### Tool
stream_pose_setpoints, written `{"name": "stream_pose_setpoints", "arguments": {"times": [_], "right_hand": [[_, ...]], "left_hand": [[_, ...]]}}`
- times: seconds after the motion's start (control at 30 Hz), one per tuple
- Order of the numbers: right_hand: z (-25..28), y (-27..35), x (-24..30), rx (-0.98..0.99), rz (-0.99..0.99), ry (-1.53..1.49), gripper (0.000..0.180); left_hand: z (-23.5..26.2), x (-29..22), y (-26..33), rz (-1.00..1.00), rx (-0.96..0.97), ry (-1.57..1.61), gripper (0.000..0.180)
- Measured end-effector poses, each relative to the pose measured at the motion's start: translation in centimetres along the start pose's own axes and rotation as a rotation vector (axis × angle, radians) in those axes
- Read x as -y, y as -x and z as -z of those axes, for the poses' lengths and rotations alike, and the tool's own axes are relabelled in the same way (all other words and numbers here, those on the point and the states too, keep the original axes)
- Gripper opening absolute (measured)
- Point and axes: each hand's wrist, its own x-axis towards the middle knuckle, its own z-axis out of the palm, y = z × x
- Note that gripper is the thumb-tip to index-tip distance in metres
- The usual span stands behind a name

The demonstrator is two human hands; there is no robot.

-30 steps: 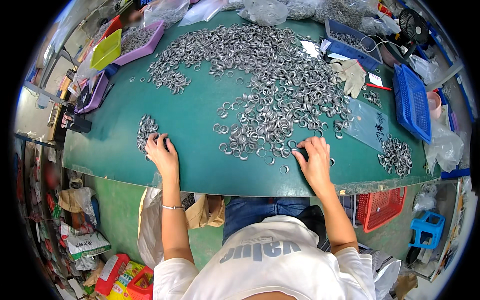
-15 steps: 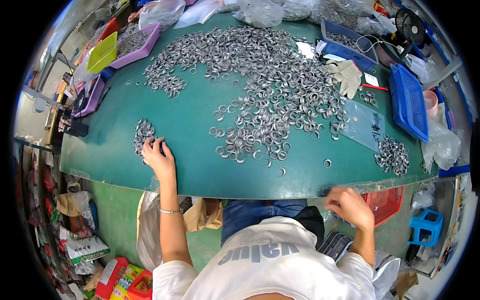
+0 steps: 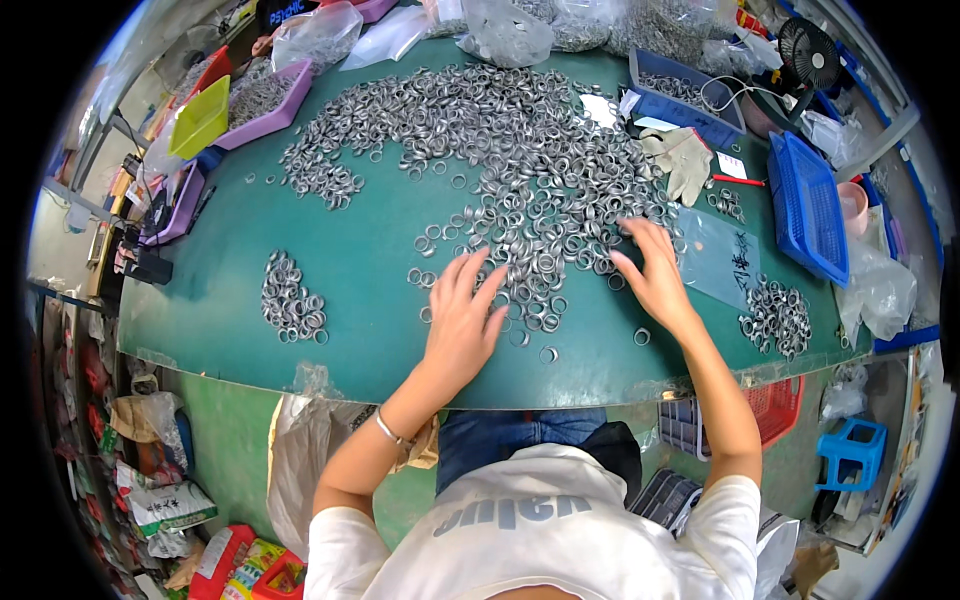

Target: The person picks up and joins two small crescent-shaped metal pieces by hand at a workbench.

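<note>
A large heap of grey metal rings [image 3: 545, 150] spreads over the green table [image 3: 220, 210]. My left hand [image 3: 463, 317] lies at the heap's near left edge, fingers apart, touching or just above a few rings. At the heap's right side is my right hand [image 3: 652, 268], its fingers spread over the rings; nothing shows in its grasp. A small pile of rings [image 3: 292, 300] sits apart on the left. Another small pile [image 3: 776, 320] lies near the right end of the table. Single loose rings [image 3: 548, 355] are scattered in front of the heap.
Along the far right are a blue-grey bin of small parts [image 3: 690, 105], a pair of work gloves [image 3: 680, 160], a clear plastic bag [image 3: 717, 255] and a blue basket [image 3: 806, 205]. Pink and yellow-green trays [image 3: 201, 118] stand far left. A fan [image 3: 808, 52] stands at the back right.
My left hand has left the small left pile and moved right to the big heap. My right hand has risen from the table's front edge to the heap's right side and opened.
</note>
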Motion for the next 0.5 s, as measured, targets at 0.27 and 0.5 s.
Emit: {"name": "stream_pose_setpoints", "arguments": {"times": [0.27, 0.5], "right_hand": [[-7.1, -4.7, -1.0, -0.075, -0.1, 0.323, 0.047], [-6.9, -2.4, 1.9, 0.045, 0.044, 0.19, 0.051]], "left_hand": [[-6.3, 3.5, -10.6, -0.014, 0.053, -0.121, 0.05], [-8.8, 5.2, -14.7, 0.032, 0.1, -0.129, 0.038]]}}
